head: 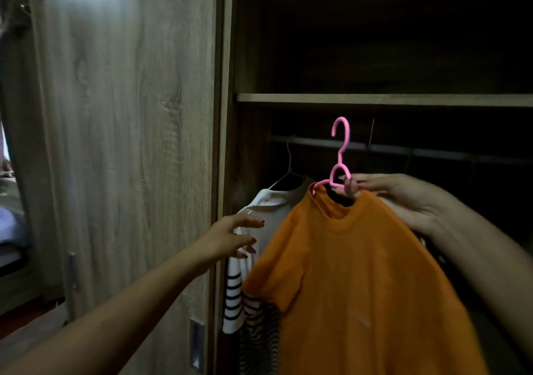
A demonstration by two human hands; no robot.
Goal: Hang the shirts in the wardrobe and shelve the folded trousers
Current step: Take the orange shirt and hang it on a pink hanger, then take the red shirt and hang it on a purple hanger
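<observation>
An orange t-shirt [354,282] hangs on a pink plastic hanger [339,155]. My right hand [403,199] grips the hanger at its neck, and the hook sits just below and in front of the dark wardrobe rail [432,152]. A white shirt with dark stripes [245,288] hangs from the rail on a thin wire hanger [290,161], left of the orange one. My left hand [230,237] reaches in with fingers spread, its fingertips touching the white shirt's shoulder.
The wardrobe's wooden sliding door [129,144] stands at the left with a metal recessed handle [196,346]. A wooden shelf [375,99] spans the wardrobe above the rail. The interior to the right is dark. A bed edge [11,230] shows at far left.
</observation>
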